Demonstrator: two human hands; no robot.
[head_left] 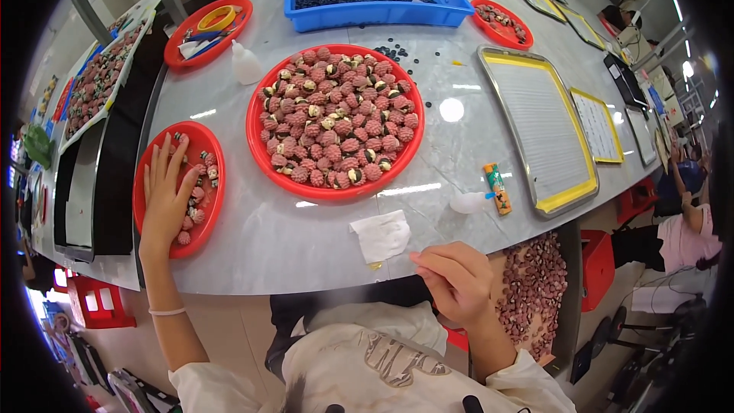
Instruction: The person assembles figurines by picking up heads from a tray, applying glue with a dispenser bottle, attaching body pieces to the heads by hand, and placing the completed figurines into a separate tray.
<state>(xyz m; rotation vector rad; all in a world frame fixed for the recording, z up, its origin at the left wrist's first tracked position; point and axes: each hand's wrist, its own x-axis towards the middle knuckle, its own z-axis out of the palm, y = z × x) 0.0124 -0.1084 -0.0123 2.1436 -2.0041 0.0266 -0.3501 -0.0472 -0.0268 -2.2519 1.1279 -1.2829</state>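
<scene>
My left hand (165,197) lies flat and open in a small red plate (200,135) at the table's left edge, fingers spread over a few pink raspberry-shaped pieces (200,183). My right hand (456,279) rests at the near table edge with fingers curled, and I cannot see anything in it. A large red plate (258,154) heaped with several pink and cream pieces (336,115) stands in the middle between the hands. A white paper scrap (382,235) lies just left of my right hand.
A blue bin (306,15) of dark beads sits at the back, loose beads (391,51) before it. A white squeeze bottle (245,63), a small glue bottle (472,202) and an orange tube (497,187) lie around. Yellow-rimmed metal trays (567,195) fill the right. A person sits far right (680,233).
</scene>
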